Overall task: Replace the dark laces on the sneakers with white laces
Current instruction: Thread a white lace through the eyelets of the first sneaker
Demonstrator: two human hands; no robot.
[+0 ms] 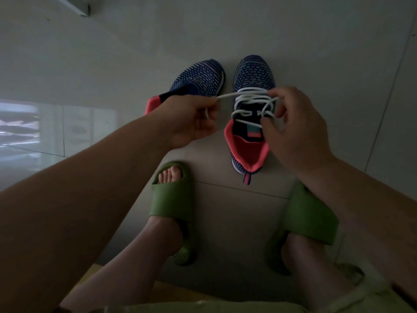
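Stretching across the whole view, a pale tiled floor carries everything else. On it, 2 green slippers sit close to the camera with a bare foot in each, the right one partly hidden behind the right forearm. Beyond them stand 2 blue knit sneakers with coral linings, toes pointing away. The right sneaker stands upright with its opening facing the camera and a white lace already crossed several times over its tongue. The left sneaker lies just beside it, its heel end hidden behind the left hand; whether it has any lace cannot be told. The left hand has its fingers curled and pinches 1 end of the white lace, pulled out to the left of the right sneaker. The right hand hovers over the right sneaker's laced part, thumb and fingertips curled round lace strands at the eyelets.
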